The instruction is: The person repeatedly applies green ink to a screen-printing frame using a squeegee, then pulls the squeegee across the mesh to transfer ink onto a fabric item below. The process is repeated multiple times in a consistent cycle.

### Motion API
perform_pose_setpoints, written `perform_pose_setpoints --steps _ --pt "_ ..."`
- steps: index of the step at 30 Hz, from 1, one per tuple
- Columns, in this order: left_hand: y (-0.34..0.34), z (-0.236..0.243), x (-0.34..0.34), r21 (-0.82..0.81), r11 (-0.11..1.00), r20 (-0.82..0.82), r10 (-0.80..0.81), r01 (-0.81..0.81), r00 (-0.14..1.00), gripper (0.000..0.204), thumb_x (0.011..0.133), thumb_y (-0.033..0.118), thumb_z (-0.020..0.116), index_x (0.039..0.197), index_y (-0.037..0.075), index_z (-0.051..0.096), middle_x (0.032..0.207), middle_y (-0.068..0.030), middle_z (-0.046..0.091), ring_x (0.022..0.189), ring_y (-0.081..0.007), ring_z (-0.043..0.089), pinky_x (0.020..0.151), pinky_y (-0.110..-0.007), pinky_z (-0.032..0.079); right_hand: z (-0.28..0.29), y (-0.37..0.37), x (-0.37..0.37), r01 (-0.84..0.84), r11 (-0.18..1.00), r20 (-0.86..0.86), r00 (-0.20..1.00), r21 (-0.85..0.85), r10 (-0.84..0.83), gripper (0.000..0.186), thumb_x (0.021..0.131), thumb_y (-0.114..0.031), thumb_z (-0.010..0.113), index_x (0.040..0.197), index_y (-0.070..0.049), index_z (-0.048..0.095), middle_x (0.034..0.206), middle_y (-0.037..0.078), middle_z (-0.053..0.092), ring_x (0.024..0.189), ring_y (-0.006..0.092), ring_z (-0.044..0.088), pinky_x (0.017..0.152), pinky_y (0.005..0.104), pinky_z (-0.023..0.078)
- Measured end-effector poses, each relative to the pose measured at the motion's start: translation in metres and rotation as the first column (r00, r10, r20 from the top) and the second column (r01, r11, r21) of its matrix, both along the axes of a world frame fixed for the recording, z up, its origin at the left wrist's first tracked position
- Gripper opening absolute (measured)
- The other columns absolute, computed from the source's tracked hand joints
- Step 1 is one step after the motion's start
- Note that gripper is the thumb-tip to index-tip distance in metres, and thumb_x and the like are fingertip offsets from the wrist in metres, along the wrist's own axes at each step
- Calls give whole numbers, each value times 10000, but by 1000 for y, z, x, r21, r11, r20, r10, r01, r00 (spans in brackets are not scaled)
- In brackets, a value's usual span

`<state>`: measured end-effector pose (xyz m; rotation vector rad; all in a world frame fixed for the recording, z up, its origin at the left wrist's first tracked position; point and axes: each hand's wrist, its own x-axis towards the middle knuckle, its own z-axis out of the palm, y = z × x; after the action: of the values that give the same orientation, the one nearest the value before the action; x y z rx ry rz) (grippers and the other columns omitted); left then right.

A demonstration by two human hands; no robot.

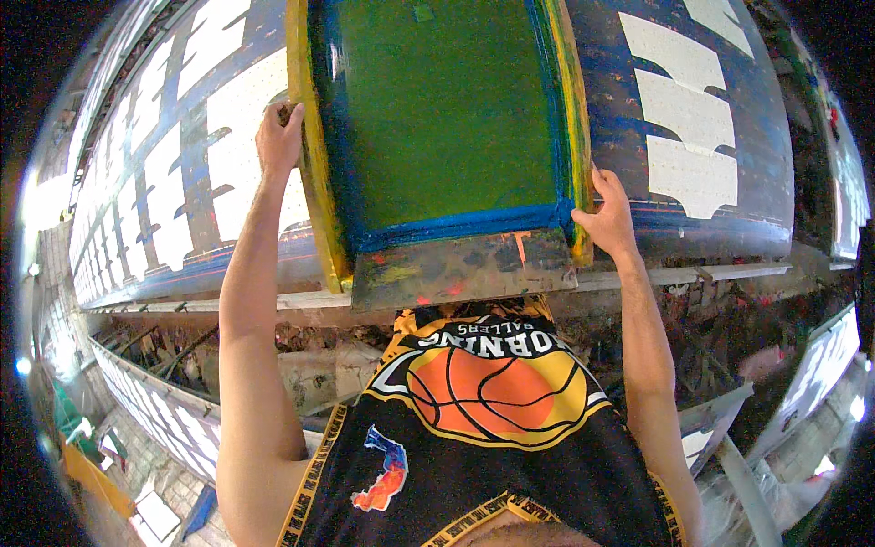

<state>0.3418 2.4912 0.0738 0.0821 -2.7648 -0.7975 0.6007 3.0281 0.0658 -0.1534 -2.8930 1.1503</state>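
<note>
Screen [451, 118] at upper centre of the frame, gripped by yellow side rails [321, 187] in left hand [279, 141] and right hand [610, 214], apparently for even support, between white pieces [690, 169] on the table [764, 146].

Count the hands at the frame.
2: left hand at the left side of the frame, right hand on its right side, near the lower corner. No others show.

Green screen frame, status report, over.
Left hand curled against left rail; right hand gripping right rail. Green screen frame between them. White pieces beyond both rails.
</note>
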Motion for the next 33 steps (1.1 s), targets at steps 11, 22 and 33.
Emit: perform_pose_setpoints --steps 11,22,33 --pt "27 -1 11 -18 998 26 58 -57 998 426 979 435 738 1213 80 730 1094 -146 782 1042 -320 745 941 -439 553 -19 25 16 -40 997 -9 999 -72 40 794 741 -60 843 1477 39 560 1315 172 594 1254 340 607 1093 395 488" --pt "33 -25 3 -90 994 107 78 -68 991 470 979 467 708 1266 95 718 1153 -157 787 1107 -348 741 968 -467 557 -31 22 18 -21 997 -6 1000 -70 21 841 751 -56 829 1534 8 529 1369 173 584 1303 338 593 1143 405 464" --pt "34 -34 1 -122 992 115 32 -18 993 471 1001 472 655 1244 70 682 1131 -180 774 1079 -389 731 954 -506 558 -2 4 22 93 988 72 992 126 -102 938 833 -266 904 1611 -27 438 1468 244 556 1421 406 509 1234 460 406"
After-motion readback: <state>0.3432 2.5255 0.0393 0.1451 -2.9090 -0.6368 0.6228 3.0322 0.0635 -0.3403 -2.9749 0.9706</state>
